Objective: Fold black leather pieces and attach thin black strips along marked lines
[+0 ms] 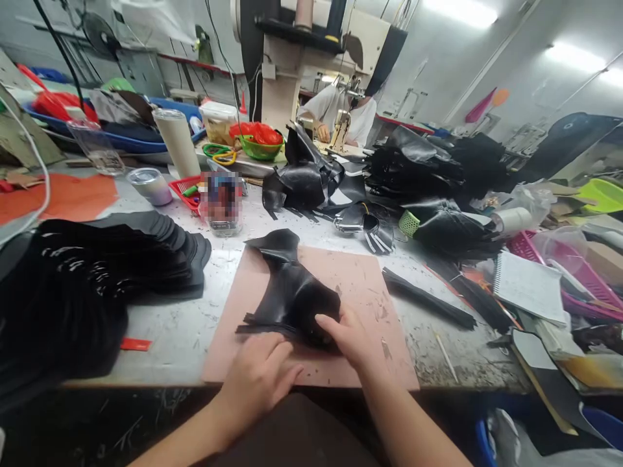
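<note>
A glossy black leather piece (292, 292), folded and curved, lies on a pink cutting board (379, 285) at the table's front edge. My right hand (348, 334) grips its right end, thumb on top and fingers out of sight around the far side. Along the near edge, where thin black layers stick out, my left hand (263, 363) has its fingers curled against the leather. The left fingertips are partly hidden; its thumb points right, off the piece.
Stacked black cut pieces (160, 253) lie at left beside an orange sheet (73, 194). Black strips (428, 298) and a spiral notebook (528, 285) lie at right. Behind are a leather heap (311, 172), a tumbler (175, 143), a red basket (185, 191) and a sewing machine (282, 84).
</note>
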The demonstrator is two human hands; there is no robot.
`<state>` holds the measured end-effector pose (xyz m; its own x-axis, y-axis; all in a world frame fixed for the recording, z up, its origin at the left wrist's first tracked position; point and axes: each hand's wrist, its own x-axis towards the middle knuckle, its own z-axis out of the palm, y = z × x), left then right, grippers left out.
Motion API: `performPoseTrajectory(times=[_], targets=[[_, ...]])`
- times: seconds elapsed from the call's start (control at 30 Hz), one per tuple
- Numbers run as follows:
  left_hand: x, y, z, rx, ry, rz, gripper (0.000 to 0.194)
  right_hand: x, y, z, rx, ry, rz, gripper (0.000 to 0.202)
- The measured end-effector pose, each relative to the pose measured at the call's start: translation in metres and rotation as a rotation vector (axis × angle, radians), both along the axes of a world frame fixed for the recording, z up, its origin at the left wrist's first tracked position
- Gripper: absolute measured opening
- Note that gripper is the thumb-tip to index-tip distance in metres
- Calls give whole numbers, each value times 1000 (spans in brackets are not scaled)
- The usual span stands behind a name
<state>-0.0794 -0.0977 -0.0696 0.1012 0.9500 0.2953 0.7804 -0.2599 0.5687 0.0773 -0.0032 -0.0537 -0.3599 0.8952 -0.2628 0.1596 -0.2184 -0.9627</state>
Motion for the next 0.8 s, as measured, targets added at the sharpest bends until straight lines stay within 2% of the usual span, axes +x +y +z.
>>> performPoseTrajectory(times=[0.1,0.13,0.2,0.27,0.33,0.5,0.8], targets=[[0,-3,11,-429,-673,139,18,-16,-17,-1,-139,289,-104,31],[0,-2,15,-526,-912,209,22,-20,-22,-2,-161,343,-117,33],[0,2,20,-578,-1284,361,29,-24,-29,-3,-207,379,-121,36],[1,6,22,-557,-1443,464,31,-24,-33,-5,-250,376,-111,40],[2,9,21,-566,-1456,504,33,-21,-34,-5,-287,369,-90,43],[7,10,21,-632,-1377,471,32,-12,-35,-4,-353,389,-63,38],[21,15,20,-660,-1267,560,28,-3,-35,-12,-287,330,-72,31]])
